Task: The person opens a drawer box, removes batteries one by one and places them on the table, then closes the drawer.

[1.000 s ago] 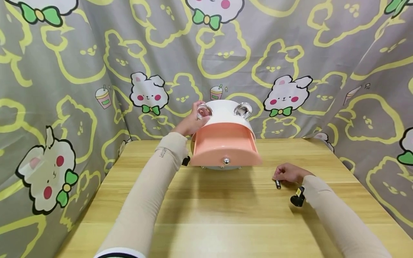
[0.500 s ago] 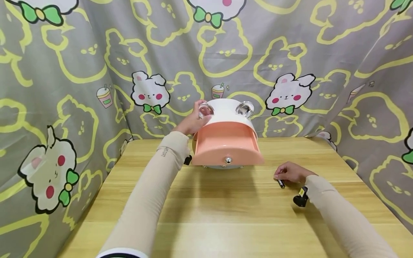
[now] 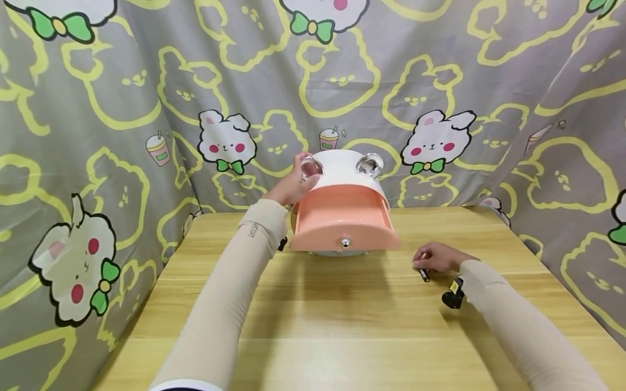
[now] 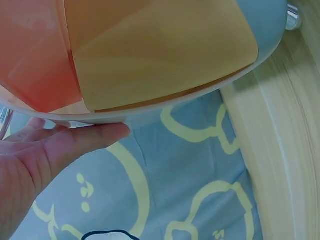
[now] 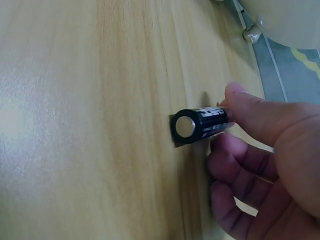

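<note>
A rounded white storage box with clear ear-shaped rings stands at the back of the table. Its peach drawer is pulled out, with a silver knob in front. At the box's left ear, my left hand grips the ring and the shell edge; in the left wrist view the thumb lies along the white rim, and part of the fingers is hidden. Low over the table to the right, my right hand pinches one end of a black battery between thumb and fingertips. The battery's flat silver end points away from the hand.
The wooden table runs back to a grey patterned curtain behind and at both sides. A small black wrist camera hangs under the right wrist. Short silver feet hold the box off the tabletop.
The right hand has shifted very slightly with the battery still pinched. The left hand and the box with its pulled-out drawer stay where they were.
</note>
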Demonstrator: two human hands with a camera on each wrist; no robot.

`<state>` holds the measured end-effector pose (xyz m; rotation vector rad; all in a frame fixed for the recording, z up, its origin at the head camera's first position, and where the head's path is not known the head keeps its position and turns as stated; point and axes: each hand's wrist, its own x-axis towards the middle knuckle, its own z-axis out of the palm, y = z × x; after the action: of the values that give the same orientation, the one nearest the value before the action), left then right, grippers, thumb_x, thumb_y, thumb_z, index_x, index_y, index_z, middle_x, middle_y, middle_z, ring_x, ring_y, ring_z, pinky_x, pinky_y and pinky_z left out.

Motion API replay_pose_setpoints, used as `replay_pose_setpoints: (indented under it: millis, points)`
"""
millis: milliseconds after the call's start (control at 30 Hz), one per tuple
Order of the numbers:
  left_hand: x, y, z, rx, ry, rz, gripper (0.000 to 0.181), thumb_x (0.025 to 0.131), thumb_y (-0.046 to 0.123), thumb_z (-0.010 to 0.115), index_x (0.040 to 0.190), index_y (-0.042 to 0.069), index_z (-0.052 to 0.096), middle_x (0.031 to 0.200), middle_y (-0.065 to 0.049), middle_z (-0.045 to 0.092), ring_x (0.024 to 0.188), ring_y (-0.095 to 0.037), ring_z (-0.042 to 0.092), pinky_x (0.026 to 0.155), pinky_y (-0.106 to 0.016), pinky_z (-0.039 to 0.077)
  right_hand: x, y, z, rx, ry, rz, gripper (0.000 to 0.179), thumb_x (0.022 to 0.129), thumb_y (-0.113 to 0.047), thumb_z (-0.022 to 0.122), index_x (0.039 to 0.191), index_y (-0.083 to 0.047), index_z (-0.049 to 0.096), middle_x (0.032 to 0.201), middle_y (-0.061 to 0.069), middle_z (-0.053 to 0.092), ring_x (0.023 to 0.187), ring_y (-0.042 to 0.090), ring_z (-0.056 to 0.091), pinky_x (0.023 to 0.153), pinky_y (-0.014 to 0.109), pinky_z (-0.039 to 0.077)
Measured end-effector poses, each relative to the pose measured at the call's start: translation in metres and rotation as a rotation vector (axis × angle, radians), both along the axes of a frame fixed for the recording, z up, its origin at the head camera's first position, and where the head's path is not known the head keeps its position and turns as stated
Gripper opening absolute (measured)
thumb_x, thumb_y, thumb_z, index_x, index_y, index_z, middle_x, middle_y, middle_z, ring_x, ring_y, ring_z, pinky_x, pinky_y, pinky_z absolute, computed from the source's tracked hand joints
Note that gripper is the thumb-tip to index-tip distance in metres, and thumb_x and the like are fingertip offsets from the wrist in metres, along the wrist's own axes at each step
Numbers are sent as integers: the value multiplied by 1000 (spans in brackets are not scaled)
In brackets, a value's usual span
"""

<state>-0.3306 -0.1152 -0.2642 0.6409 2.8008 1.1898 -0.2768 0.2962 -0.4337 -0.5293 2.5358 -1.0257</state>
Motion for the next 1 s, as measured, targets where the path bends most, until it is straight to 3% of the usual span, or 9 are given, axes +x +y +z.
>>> replay_pose_setpoints:
  millis: [300,500,733,1000]
  points:
    - [-1,1,1,7,10,-22,68,100,39,48,148,24,1,120,-21,52,105,-34,56,99,-43,41,2,-3,11,30,-53,-29,16,95,-12,63,99,3,67,71,5,61,60,17,58,55,31,48]
    - [0,0,0,13,22,-26,67,100,37,48,147,22,2,118,-19,52,103,-33,55,98,-42,40,0,-3,24,36,-30,-29,17,95,-14,62,98,3,64,74,10,61,63,21,57,54,32,47]
    - [1,-1,-1,1,0,7,68,100,41,47,147,27,2,120,-25,52,103,-34,57,98,-44,42,0,-1,45,32,22,-13,17,97,-13,59,91,3,59,78,13,60,68,21,56,55,28,44]
    - [1,-2,0,21,-4,-3,67,100,41,47,147,25,2,122,-25,51,109,-36,55,100,-45,40,0,-7,73,36,82,5,9,96,-9,58,95,1,56,85,9,61,74,22,62,63,34,50]
